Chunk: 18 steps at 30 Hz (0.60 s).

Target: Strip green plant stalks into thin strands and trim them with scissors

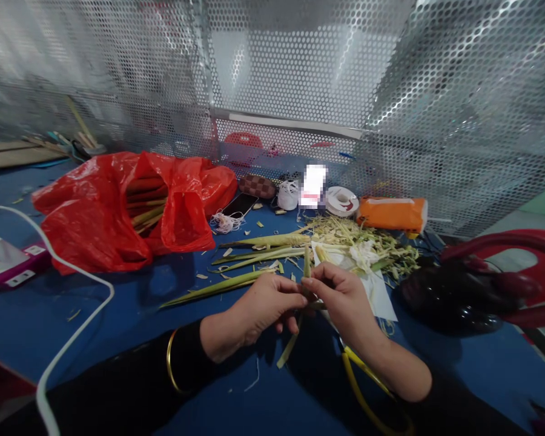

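Observation:
Both hands meet over the front middle of the blue table, fingers pinched around short green leaf strips. My left hand (267, 303) comes in from the left, with its thumb and forefinger closed at the crossing point. My right hand (343, 297) pinches the same spot from the other side. One pale green leaf strip (287, 350) hangs below the fingers, and a green end (307, 261) sticks up above them. The fingers partly hide where the pieces cross. Long green leaf stalks (222, 287) lie just beyond my left hand. Yellow-handled scissors (352, 381) lie partly under my right forearm.
A red plastic bag (186, 224) of stalks sits left, near a white cable (79, 321) and purple power strip (29, 257). Behind are plant scraps (386, 245), a ribbon roll (341, 201), an orange pack (393, 213) and a perforated metal screen (290, 66). A dark shiny bag (454, 297) stands right.

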Available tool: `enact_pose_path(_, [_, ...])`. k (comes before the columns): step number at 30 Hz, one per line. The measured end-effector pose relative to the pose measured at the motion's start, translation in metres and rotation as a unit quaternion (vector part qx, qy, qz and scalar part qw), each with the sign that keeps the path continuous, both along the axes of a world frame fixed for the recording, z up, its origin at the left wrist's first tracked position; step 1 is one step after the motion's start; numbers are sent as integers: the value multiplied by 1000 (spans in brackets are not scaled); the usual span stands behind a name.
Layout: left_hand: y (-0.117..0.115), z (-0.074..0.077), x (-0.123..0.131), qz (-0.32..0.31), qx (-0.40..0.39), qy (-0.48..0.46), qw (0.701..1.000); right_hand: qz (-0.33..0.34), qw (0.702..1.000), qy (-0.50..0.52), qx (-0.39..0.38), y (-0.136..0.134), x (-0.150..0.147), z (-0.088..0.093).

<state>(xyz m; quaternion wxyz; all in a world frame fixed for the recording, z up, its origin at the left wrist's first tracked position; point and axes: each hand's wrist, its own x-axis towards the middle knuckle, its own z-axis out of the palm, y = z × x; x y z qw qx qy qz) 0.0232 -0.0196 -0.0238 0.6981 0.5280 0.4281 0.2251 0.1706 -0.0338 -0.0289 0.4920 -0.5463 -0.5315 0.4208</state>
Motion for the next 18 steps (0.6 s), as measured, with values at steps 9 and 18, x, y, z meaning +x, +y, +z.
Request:
enact_pose_path(9, [0,2,-1,-15,0,17,1000,-20,999,-17,20,-3,-2,2])
enact_pose_path(18, [-1,3,-2,-25,-2,29,999,-12,997,-67,39,-1,0,-3])
